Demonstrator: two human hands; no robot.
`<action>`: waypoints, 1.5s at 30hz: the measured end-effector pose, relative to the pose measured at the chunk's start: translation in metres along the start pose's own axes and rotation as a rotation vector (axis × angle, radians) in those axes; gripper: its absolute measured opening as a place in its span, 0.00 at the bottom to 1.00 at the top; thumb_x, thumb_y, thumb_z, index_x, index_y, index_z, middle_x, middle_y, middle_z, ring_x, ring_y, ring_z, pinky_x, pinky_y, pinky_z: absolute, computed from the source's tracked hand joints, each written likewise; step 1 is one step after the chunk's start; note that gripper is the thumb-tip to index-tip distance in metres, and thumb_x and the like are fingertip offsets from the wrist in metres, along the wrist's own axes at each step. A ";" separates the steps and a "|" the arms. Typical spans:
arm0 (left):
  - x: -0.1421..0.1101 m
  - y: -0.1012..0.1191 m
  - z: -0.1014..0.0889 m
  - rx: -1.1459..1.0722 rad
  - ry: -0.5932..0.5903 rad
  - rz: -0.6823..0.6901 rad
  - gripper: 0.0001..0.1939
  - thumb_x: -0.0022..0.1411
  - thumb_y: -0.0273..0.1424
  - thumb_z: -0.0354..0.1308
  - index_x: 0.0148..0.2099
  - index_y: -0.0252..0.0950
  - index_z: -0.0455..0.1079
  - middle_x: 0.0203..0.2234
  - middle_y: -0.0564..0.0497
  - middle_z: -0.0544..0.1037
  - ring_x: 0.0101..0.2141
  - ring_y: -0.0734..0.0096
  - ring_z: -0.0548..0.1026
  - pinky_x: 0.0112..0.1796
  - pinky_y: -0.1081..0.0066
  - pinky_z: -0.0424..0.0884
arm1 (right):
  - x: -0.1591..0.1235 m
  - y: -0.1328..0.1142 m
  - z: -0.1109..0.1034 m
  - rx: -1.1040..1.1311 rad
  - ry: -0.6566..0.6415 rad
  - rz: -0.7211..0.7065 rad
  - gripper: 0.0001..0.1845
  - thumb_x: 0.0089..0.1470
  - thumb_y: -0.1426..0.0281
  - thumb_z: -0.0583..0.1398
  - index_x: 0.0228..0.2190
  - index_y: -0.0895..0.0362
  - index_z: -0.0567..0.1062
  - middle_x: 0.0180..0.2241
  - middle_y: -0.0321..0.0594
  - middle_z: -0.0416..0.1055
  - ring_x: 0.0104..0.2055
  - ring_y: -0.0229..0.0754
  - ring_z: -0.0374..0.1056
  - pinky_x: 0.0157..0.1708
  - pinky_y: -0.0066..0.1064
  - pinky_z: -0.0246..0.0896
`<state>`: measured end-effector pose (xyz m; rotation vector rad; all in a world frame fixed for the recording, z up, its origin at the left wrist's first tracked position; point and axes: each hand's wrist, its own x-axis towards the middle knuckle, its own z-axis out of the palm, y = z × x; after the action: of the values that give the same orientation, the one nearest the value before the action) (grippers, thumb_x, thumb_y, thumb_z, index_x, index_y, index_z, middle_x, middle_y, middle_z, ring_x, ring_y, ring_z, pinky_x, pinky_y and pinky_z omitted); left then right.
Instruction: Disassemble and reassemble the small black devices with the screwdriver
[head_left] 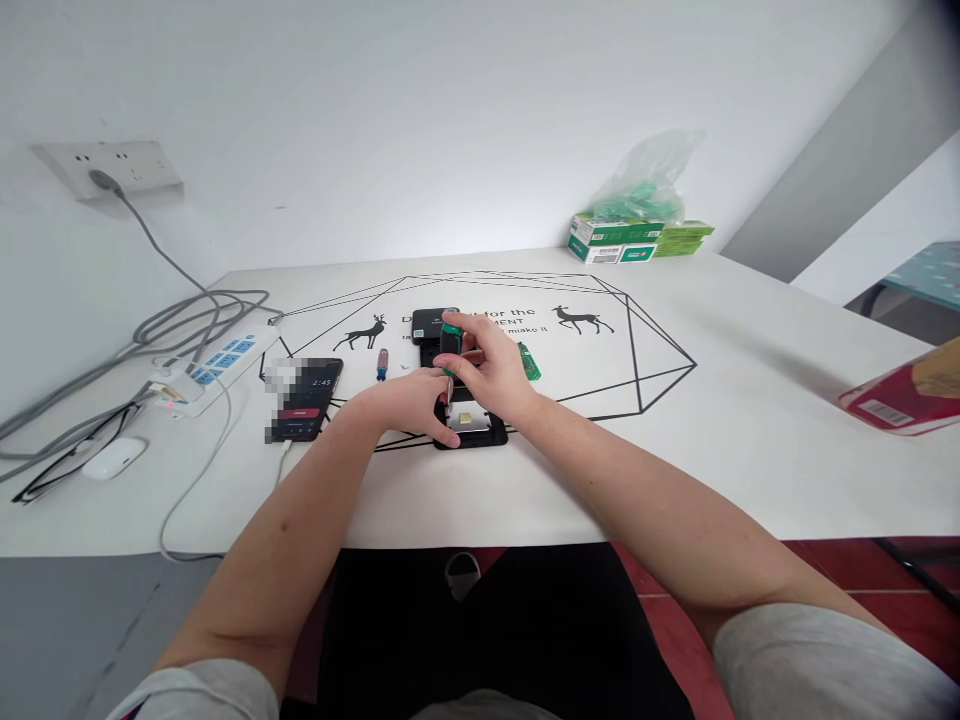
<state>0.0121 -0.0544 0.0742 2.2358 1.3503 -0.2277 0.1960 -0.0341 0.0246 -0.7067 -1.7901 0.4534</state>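
My right hand grips a screwdriver with a green and black handle. Its shaft points down at an open black device casing with a silver metal plate inside. Around the left side of this casing, my left hand is closed, thumb at the near edge; its fingers lie close to the screwdriver shaft and are partly hidden. Behind the hands sits a black box-shaped piece with a small label. A green circuit board shows just beyond my right hand.
A small screwdriver with a red and blue handle lies left of the hands. Further left are a phone, a power strip, glasses and a white earbud case. Green boxes stand at the back; a red package lies right.
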 end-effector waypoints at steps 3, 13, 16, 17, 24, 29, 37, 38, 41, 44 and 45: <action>0.001 -0.001 0.001 -0.004 0.006 0.014 0.39 0.49 0.59 0.71 0.55 0.41 0.72 0.60 0.40 0.75 0.54 0.43 0.78 0.48 0.57 0.75 | 0.000 0.001 0.002 -0.038 0.064 0.020 0.25 0.63 0.55 0.69 0.59 0.46 0.77 0.48 0.43 0.77 0.41 0.47 0.71 0.40 0.46 0.80; 0.000 0.001 -0.001 0.026 -0.002 -0.019 0.37 0.49 0.59 0.72 0.52 0.42 0.71 0.57 0.42 0.76 0.51 0.42 0.79 0.48 0.55 0.75 | 0.007 -0.004 -0.008 0.209 -0.194 0.101 0.22 0.70 0.57 0.61 0.62 0.45 0.72 0.45 0.42 0.78 0.41 0.47 0.79 0.41 0.45 0.84; 0.001 -0.001 0.000 0.031 0.009 -0.003 0.37 0.50 0.59 0.72 0.52 0.42 0.70 0.57 0.42 0.76 0.53 0.42 0.79 0.50 0.55 0.74 | 0.010 -0.002 -0.011 0.343 -0.272 0.093 0.23 0.72 0.54 0.57 0.63 0.46 0.70 0.48 0.43 0.78 0.50 0.49 0.79 0.45 0.45 0.85; 0.001 -0.002 0.000 0.028 0.010 0.001 0.37 0.50 0.59 0.72 0.53 0.42 0.70 0.57 0.42 0.76 0.53 0.42 0.78 0.50 0.55 0.74 | 0.011 -0.001 -0.012 0.343 -0.273 0.082 0.23 0.73 0.53 0.57 0.63 0.46 0.70 0.50 0.44 0.78 0.53 0.49 0.78 0.46 0.46 0.84; 0.001 -0.005 0.001 -0.003 0.000 0.007 0.38 0.48 0.61 0.73 0.52 0.43 0.71 0.56 0.42 0.76 0.51 0.41 0.79 0.48 0.54 0.75 | 0.014 -0.005 -0.015 0.111 -0.141 -0.004 0.18 0.72 0.58 0.57 0.57 0.46 0.78 0.53 0.45 0.75 0.52 0.49 0.74 0.58 0.54 0.79; 0.002 -0.007 0.002 -0.013 0.007 0.007 0.37 0.48 0.61 0.73 0.51 0.44 0.70 0.57 0.42 0.75 0.51 0.43 0.79 0.46 0.55 0.75 | 0.010 -0.012 -0.011 0.242 -0.084 0.074 0.13 0.71 0.62 0.55 0.53 0.48 0.75 0.55 0.43 0.80 0.56 0.49 0.77 0.59 0.52 0.78; 0.005 -0.013 0.002 0.001 0.015 0.026 0.39 0.46 0.62 0.73 0.52 0.42 0.72 0.60 0.42 0.75 0.58 0.41 0.75 0.52 0.55 0.73 | 0.007 -0.005 -0.003 0.416 -0.094 0.183 0.24 0.64 0.53 0.67 0.54 0.46 0.65 0.61 0.46 0.78 0.53 0.47 0.82 0.58 0.49 0.79; 0.003 -0.014 0.000 0.008 0.026 0.039 0.38 0.47 0.61 0.73 0.51 0.43 0.72 0.61 0.43 0.75 0.59 0.40 0.75 0.54 0.55 0.72 | 0.007 -0.006 -0.003 0.423 -0.117 0.169 0.24 0.67 0.51 0.64 0.56 0.45 0.64 0.64 0.47 0.75 0.56 0.47 0.81 0.60 0.50 0.78; -0.002 -0.018 -0.007 0.004 0.067 0.056 0.33 0.51 0.57 0.72 0.52 0.45 0.73 0.60 0.46 0.77 0.58 0.43 0.75 0.56 0.54 0.71 | 0.006 -0.007 -0.007 0.359 -0.168 0.108 0.23 0.72 0.50 0.57 0.62 0.45 0.65 0.70 0.49 0.67 0.65 0.51 0.75 0.62 0.51 0.77; -0.005 -0.022 -0.012 -0.024 0.180 0.099 0.17 0.64 0.49 0.62 0.49 0.44 0.74 0.53 0.48 0.81 0.52 0.49 0.78 0.52 0.57 0.74 | 0.007 -0.007 -0.011 0.162 -0.146 0.017 0.23 0.74 0.53 0.54 0.63 0.47 0.70 0.66 0.51 0.67 0.67 0.54 0.69 0.62 0.54 0.75; -0.005 -0.022 -0.013 -0.015 0.231 0.126 0.14 0.67 0.46 0.58 0.45 0.43 0.75 0.51 0.48 0.81 0.51 0.50 0.79 0.52 0.57 0.74 | 0.008 -0.007 -0.012 0.097 -0.134 -0.011 0.22 0.75 0.54 0.53 0.63 0.47 0.72 0.62 0.50 0.68 0.65 0.53 0.68 0.63 0.55 0.73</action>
<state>-0.0111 -0.0432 0.0796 2.3819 1.3130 0.0882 0.2038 -0.0349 0.0385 -0.6103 -1.8821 0.5877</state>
